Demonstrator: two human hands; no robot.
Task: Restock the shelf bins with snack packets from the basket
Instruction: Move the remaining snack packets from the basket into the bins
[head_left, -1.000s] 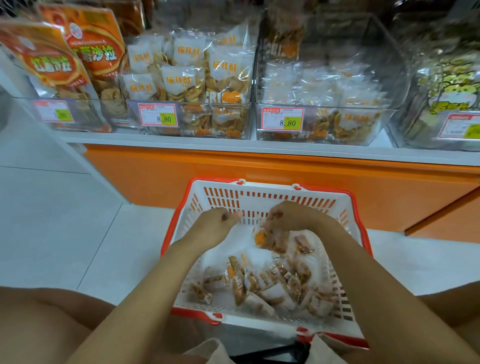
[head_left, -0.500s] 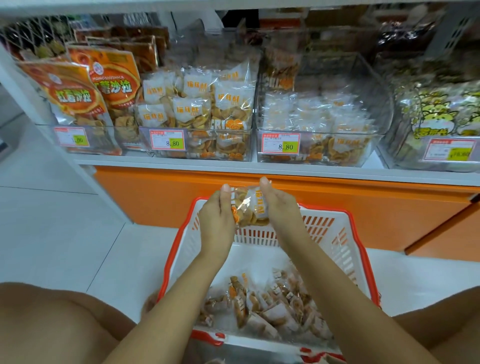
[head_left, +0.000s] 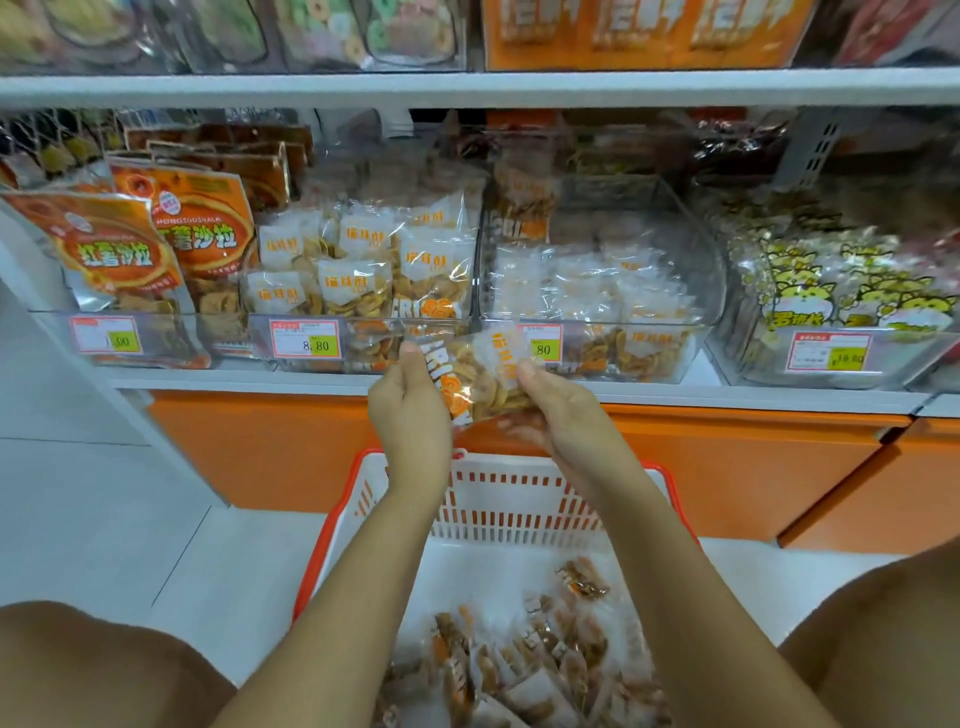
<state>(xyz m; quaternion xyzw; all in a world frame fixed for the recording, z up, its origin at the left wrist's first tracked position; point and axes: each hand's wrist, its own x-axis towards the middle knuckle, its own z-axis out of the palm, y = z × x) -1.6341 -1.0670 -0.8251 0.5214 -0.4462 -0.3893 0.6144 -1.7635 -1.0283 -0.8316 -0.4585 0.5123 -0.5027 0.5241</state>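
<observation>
At six o'clock, nearest, a red-rimmed white slotted plastic basket (head_left: 519, 501) on the floor, with a heap of small clear snack packets (head_left: 524, 670) in its bottom. Just past it, toward twelve, a clear crinkly packet of golden chips with orange print (head_left: 480, 371) held in the air between both hands, in front of the shelf edge: left hand (head_left: 410, 410) grip pinching its left edge, right hand (head_left: 566, 415) grip curled under and round its right side. Best to keep both grips light so as not to crush the chips, lift over the front wall, and lay it print-forward. Probably meant for the clear plastic bin at eleven o'clock (head_left: 384, 332), stacked with like packets, or the roomier clear bin at one o'clock (head_left: 696, 260); cannot tell which, so check the print against the white price label (head_left: 305, 340) first. Below, pale floor tiles (head_left: 93, 493) and an orange base panel (head_left: 727, 467); then the white shelf board (head_left: 234, 379), orange pouches at ten o'clock (head_left: 119, 249), yellow cartoon bags at two (head_left: 841, 296), and farthest, at twelve, an upper white shelf (head_left: 467, 85).
</observation>
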